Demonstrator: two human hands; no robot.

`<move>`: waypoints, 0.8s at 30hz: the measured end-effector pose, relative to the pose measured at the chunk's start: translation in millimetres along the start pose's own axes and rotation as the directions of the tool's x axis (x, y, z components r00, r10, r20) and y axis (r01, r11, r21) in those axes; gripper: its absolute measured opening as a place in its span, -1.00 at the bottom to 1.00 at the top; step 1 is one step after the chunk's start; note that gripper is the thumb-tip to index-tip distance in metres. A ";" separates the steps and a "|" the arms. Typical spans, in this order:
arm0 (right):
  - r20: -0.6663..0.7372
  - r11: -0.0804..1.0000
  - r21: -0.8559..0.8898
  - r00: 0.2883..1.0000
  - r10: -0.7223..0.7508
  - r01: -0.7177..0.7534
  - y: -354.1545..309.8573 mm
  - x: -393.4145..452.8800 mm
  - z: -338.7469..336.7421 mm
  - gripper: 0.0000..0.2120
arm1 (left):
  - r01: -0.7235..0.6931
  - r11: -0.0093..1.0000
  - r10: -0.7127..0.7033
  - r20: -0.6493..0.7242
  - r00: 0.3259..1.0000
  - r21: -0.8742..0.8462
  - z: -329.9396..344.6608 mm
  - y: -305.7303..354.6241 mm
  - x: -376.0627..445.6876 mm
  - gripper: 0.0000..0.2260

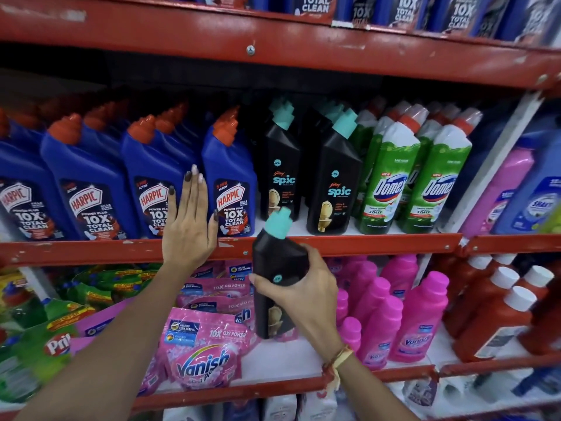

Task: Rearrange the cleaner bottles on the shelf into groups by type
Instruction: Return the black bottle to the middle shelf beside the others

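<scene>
My right hand [306, 294] grips a black Spic bottle [273, 262] with a teal cap, upright in front of the red shelf edge [364, 243]. Behind it on the middle shelf stand two more black Spic bottles [280, 171], one of them further right [332, 183]. A row of blue Harpic bottles [230, 177] fills the shelf to their left, and green Domex bottles [391, 177] stand to their right. My left hand [189, 220] is flat, fingers apart, against the front of the Harpic row, between two blue bottles, holding nothing.
Pink Vanish pouches [206, 344] and pink bottles [422, 317] sit on the shelf below, with red bottles [498, 317] at the right and green packs [54, 299] at the left. Pink and blue bottles [516, 189] stand past the white upright. More Harpic bottles line the top shelf.
</scene>
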State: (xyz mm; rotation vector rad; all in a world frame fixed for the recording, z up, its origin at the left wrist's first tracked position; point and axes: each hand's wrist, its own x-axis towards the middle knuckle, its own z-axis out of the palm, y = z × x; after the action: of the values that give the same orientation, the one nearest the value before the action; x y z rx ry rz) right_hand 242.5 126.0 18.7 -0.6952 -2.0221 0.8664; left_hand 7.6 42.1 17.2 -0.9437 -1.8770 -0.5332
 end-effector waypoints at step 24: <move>-0.320 0.998 0.062 0.946 0.048 -0.029 -59.1 127.1 25.3 -0.01 | -0.009 0.999 0.009 -0.002 1.000 0.033 3.7 -2.7 -3.4 -0.43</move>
State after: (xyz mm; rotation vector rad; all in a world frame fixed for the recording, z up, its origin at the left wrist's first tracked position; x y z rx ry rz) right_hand 145.5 173.0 111.9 -0.7917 -1.6924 0.7735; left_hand 4.3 41.7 12.5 -0.9292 -1.8730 -0.4966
